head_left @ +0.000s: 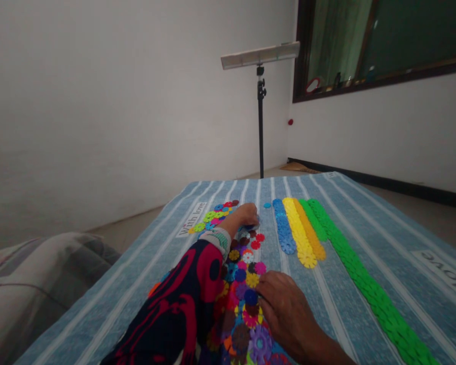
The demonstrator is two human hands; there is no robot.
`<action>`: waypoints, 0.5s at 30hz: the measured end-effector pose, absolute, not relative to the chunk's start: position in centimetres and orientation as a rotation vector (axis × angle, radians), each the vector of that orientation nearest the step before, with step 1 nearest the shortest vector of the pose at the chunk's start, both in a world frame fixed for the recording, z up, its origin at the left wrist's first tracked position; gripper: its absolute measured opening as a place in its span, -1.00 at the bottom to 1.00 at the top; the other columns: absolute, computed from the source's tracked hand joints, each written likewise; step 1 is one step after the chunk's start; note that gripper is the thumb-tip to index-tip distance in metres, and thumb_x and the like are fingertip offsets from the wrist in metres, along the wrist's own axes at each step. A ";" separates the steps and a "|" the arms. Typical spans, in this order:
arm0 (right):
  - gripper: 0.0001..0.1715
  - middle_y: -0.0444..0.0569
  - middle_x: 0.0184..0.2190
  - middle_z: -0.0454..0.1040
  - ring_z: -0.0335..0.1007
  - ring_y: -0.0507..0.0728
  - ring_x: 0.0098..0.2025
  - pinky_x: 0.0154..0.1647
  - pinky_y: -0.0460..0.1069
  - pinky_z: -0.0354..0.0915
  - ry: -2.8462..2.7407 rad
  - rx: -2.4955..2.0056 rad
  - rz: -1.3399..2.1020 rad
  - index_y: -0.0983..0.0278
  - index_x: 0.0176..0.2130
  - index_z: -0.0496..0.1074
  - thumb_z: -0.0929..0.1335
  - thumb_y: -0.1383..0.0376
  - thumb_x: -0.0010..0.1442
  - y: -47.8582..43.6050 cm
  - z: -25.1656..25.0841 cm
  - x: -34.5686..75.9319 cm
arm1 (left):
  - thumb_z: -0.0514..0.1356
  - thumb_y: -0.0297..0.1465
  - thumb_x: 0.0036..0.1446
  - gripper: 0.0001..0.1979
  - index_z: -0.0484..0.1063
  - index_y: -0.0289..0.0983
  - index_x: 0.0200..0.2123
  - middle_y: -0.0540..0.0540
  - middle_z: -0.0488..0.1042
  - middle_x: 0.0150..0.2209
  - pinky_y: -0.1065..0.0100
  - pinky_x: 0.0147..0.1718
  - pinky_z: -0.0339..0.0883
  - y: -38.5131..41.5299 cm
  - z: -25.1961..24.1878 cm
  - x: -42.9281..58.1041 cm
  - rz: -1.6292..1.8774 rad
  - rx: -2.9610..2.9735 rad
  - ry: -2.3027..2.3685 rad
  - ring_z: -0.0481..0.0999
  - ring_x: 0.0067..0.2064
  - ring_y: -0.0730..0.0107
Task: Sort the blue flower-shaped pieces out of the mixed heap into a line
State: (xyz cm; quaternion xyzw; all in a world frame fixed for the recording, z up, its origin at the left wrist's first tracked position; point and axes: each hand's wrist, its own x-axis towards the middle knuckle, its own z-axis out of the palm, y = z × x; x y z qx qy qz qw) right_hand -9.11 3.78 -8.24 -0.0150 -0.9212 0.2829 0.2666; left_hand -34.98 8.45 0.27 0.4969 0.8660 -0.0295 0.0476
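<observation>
My left hand (248, 215) reaches to the far side of a loose pile of notched plastic discs (241, 339). Its fingers are curled down, and what they hold, if anything, is hidden. My right hand (287, 309) lies at the right edge of the pile. Thumb and fingers stand a little apart there, beside a dark blue disc (251, 297) and a yellow disc (252, 280). Right of the pile, discs overlap in single-colour rows: a blue row (284, 228), a yellow row (299, 233), an orange row (314, 238), a short green row (316, 223) and a long green row (368, 281).
A striped blue cloth (110, 304) covers the table. More mixed discs (213, 217) lie at the far left, and one lone blue disc (267, 205) is near the blue row's top. Behind the table stands a lamp on a black pole (261, 132). Grey fabric (41, 284) is at left.
</observation>
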 end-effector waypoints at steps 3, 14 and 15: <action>-0.79 -0.04 -0.27 0.45 0.30 0.14 -0.16 -0.07 0.06 0.17 -2.430 -0.032 0.734 0.23 -0.29 0.40 0.26 0.50 0.18 3.8 -8.5 -9.2 | 0.21 -0.39 -0.07 -0.77 0.61 -0.33 -0.34 -0.14 0.57 -0.41 0.38 -0.31 0.34 9.5 0.5 -35.5 0.005 1.526 2.701 0.53 -0.31 0.27; -0.75 -0.01 -0.22 0.47 0.34 0.15 -0.14 -0.07 0.04 0.21 -2.362 0.025 0.634 0.22 -0.22 0.41 0.24 0.46 0.14 4.0 -9.0 -9.5 | 0.15 -0.43 0.02 -0.68 0.58 -0.31 -0.15 -0.26 0.56 -0.10 0.34 -0.12 0.32 14.4 -2.4 -36.7 0.315 1.515 2.845 0.51 -0.05 0.17; -0.73 -0.02 -0.22 0.47 0.34 0.15 -0.14 -0.08 0.03 0.21 -2.363 0.028 0.634 0.21 -0.20 0.41 0.25 0.46 0.14 4.1 -9.1 -9.6 | 0.16 -0.44 0.02 -0.69 0.58 -0.32 -0.16 -0.27 0.56 -0.10 0.34 -0.11 0.32 14.5 -2.6 -36.8 0.324 1.515 2.839 0.51 -0.05 0.16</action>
